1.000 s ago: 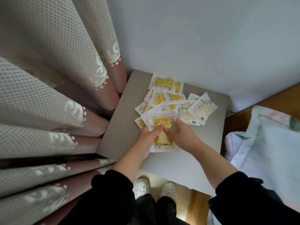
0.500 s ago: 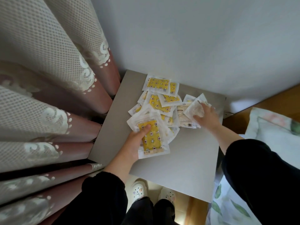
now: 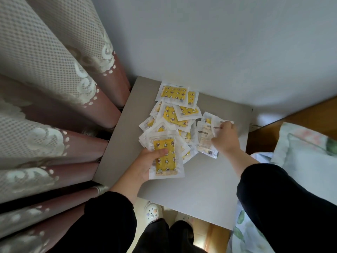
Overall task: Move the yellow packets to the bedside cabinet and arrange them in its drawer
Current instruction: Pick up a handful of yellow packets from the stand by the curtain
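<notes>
Left hand [image 3: 145, 165] grips packet stack [image 3: 166, 157]; right hand [image 3: 225, 137] pinches face-down packet [image 3: 207, 133] right of pile [image 3: 175, 114]. Probably light, slick, floppy film: pinch the sealed edges.

Your yellow plastic packets [image 3: 166, 157] at mid-frame show white stars and white borders. The grey bedside cabinet top [image 3: 200, 179] beneath them is plain. At the left of the frame, dusty-pink curtains [image 3: 54, 88] carry cream dotted lace. Your long sleeves [image 3: 109, 221] are black. The pale blue pillow [image 3: 306, 157] at right has green leaves.
</notes>
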`<state>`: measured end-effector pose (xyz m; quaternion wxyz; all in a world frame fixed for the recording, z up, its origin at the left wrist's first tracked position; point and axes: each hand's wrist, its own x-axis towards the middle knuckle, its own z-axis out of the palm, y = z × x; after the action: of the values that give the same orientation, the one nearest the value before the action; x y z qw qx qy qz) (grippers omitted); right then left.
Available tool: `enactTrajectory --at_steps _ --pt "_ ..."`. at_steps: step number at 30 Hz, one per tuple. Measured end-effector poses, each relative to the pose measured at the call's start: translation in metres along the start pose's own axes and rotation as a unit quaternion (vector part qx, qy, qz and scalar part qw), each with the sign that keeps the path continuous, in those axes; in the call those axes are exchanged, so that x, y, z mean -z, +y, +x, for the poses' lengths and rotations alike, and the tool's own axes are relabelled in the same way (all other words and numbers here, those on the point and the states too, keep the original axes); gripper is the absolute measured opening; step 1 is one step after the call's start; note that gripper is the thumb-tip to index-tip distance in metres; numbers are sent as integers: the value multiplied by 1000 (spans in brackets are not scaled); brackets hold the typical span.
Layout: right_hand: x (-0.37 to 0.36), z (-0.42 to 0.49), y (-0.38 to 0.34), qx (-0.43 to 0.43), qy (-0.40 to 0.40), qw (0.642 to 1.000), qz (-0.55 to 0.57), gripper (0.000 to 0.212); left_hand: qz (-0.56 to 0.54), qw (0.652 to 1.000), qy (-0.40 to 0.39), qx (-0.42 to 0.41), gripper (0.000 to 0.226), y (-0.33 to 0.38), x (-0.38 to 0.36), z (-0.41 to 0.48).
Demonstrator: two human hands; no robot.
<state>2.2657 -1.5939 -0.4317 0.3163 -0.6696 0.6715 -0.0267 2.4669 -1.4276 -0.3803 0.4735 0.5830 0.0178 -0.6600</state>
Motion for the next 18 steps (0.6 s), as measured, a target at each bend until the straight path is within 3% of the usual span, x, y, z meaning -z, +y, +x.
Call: enactTrajectory --at_steps 5,8,11,13,16,18 --pt "4 -11 11 19 -17 999 -22 56 -18 1000 18 -6 18 1 4 1" --pt "7 -19 18 14 4 999 -45 46 -24 999 28 -1 17 0 6 0" --pt "26 -16 24 -78 108 991 -12 28 -18 999 29 3 17 -3 6 -2" --pt "39 -13 28 -157 141 972 99 24 -15 1000 28 2 17 -3 6 -3" --pt "38 -22 19 -209 60 936 277 34 -17 999 28 3 17 -4 6 -5" --pt "26 -33 8 -195 -16 958 209 33 -15 1000 27 6 17 -4 6 -6"
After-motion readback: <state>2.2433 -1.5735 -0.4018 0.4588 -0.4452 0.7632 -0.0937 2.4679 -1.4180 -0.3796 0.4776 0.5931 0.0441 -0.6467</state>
